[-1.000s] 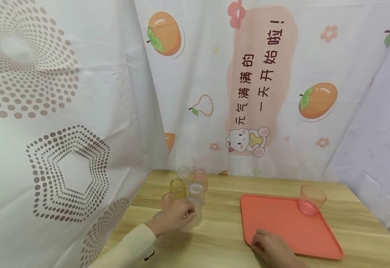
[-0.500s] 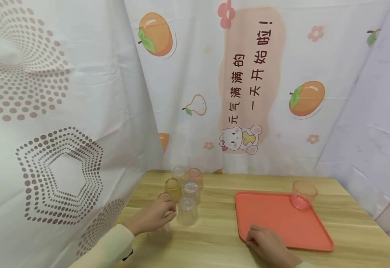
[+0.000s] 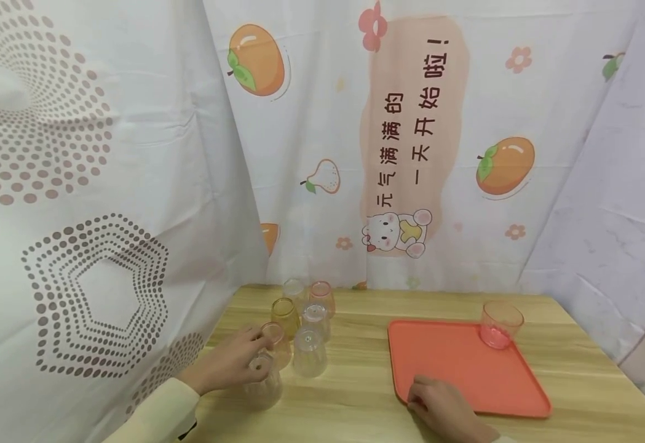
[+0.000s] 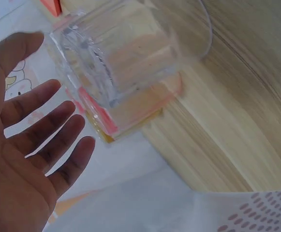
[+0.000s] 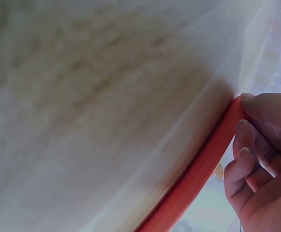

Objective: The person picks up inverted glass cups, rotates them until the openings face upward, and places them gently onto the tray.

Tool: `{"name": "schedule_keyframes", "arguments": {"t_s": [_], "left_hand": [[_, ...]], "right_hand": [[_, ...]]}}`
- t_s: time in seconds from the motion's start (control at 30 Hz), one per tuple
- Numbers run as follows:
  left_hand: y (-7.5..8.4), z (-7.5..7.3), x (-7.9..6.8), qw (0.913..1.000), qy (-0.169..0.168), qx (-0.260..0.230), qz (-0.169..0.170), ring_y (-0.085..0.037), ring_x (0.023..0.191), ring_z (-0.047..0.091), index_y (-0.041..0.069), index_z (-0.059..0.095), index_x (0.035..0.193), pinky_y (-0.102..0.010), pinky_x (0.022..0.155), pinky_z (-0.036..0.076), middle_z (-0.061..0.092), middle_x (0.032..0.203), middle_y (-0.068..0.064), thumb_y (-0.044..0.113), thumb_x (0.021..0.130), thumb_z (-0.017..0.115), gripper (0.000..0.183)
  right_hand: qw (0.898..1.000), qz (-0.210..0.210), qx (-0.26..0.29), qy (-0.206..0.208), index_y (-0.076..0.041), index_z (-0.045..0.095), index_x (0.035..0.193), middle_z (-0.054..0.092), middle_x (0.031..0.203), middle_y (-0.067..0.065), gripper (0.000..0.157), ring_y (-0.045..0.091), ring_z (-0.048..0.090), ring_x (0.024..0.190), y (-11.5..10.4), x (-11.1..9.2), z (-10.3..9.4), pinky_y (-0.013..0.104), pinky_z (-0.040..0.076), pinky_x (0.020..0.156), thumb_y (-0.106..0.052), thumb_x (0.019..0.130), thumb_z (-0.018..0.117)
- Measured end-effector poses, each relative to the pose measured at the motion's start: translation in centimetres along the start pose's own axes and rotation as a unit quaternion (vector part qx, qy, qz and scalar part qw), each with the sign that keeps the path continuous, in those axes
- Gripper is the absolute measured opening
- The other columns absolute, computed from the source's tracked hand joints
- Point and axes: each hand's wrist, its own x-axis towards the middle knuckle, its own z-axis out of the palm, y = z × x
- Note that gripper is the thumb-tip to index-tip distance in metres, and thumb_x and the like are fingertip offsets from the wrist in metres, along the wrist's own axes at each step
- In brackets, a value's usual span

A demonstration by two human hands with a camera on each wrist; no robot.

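Note:
My left hand [image 3: 233, 360] is above and beside a clear upside-down glass [image 3: 265, 392] at the front of a group of glasses. In the left wrist view its fingers [image 4: 72, 162] are spread, with a visible gap to the clear glass. A pink-tinted glass [image 3: 281, 352] and another clear glass [image 3: 309, 358] stand just behind. My right hand [image 3: 445, 407] is at the near left corner of an orange-red tray [image 3: 466, 369]. In the right wrist view, thumb and curled fingers pinch the tray's rim [image 5: 198, 169].
A pink glass [image 3: 500, 329] stands upright at the tray's back right corner. Behind the nearer glasses are a yellow glass [image 3: 285, 317], a clear one [image 3: 316, 321] and a pink one [image 3: 323, 298]. Printed curtains [image 3: 322, 246] border the wooden table [image 3: 350, 381].
My left hand has moved left, away from the right front clear glass, to the left front one. The head view has shifted slightly. My right hand stays at the tray corner.

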Motion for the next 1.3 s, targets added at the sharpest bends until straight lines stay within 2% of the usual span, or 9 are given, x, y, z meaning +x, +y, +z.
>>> {"name": "schedule_keyframes", "arguments": {"t_s": [0.13,0.4,0.53,0.73,0.9,1.0,1.3], "left_hand": [[-0.3,0.2,-0.3,0.9994,-0.030,0.011,-0.013,-0.014,0.102,0.055,0.015,0.070,0.120,-0.040,0.085,0.052,0.062,0.117,0.006,0.040,0.087,0.079,0.042],[-0.7,0.3,-0.6,0.9976,-0.055,-0.042,-0.005,-0.021,0.113,0.061,0.013,0.064,0.129,-0.044,0.093,0.053,0.061,0.130,-0.003,0.033,0.085,0.082,0.052],[-0.7,0.5,-0.4,0.9960,-0.063,-0.062,0.013,-0.026,0.117,0.060,0.011,0.063,0.132,-0.047,0.097,0.052,0.060,0.133,-0.009,0.030,0.084,0.084,0.056],[-0.7,0.9,-0.2,0.9960,-0.064,-0.057,0.027,-0.023,0.113,0.061,0.013,0.066,0.125,-0.044,0.095,0.053,0.062,0.129,-0.007,0.032,0.078,0.088,0.055],[-0.8,0.8,-0.1,0.9943,-0.086,-0.063,0.014,-0.026,0.116,0.061,0.007,0.066,0.127,-0.046,0.097,0.052,0.061,0.133,-0.011,0.035,0.079,0.088,0.060],[-1.0,0.4,0.0,0.9926,-0.101,-0.068,0.000,-0.028,0.117,0.061,0.007,0.066,0.128,-0.046,0.097,0.052,0.061,0.135,-0.012,0.036,0.079,0.088,0.061],[-1.3,0.3,0.2,0.9922,-0.101,-0.073,0.012,-0.018,0.110,0.062,0.005,0.067,0.125,-0.038,0.090,0.055,0.063,0.126,-0.005,0.034,0.078,0.088,0.059]], "right_hand": [[1.000,0.003,0.005,-0.004,-0.023,0.069,0.079,0.053,0.082,-0.020,0.020,-0.005,0.053,0.072,-0.1,-0.1,-0.1,0.023,0.048,0.057,-0.016,0.081,0.087],[1.000,0.009,0.007,-0.008,-0.025,0.068,0.080,0.052,0.082,-0.021,0.023,-0.007,0.051,0.072,0.2,0.1,-0.3,0.023,0.047,0.057,-0.013,0.080,0.087],[1.000,0.009,0.016,-0.016,-0.026,0.067,0.080,0.052,0.082,-0.022,0.024,-0.006,0.050,0.072,0.3,-0.3,-0.1,0.022,0.046,0.057,-0.013,0.079,0.087],[0.999,0.017,0.030,-0.028,-0.026,0.067,0.079,0.052,0.081,-0.022,0.025,-0.007,0.050,0.071,0.1,-1.0,0.0,0.023,0.045,0.056,-0.012,0.080,0.086],[0.999,0.023,0.025,-0.024,-0.027,0.066,0.079,0.052,0.081,-0.022,0.025,-0.007,0.050,0.071,0.0,-0.8,0.0,0.023,0.045,0.056,-0.012,0.081,0.086],[1.000,0.010,0.018,-0.011,-0.026,0.066,0.081,0.053,0.083,-0.022,0.023,-0.007,0.051,0.072,0.1,-0.4,0.1,0.022,0.046,0.056,-0.014,0.081,0.086],[0.999,0.013,0.025,-0.027,-0.024,0.068,0.082,0.054,0.084,-0.020,0.021,-0.006,0.052,0.073,0.0,0.1,-0.2,0.024,0.048,0.058,-0.013,0.081,0.086]]}}
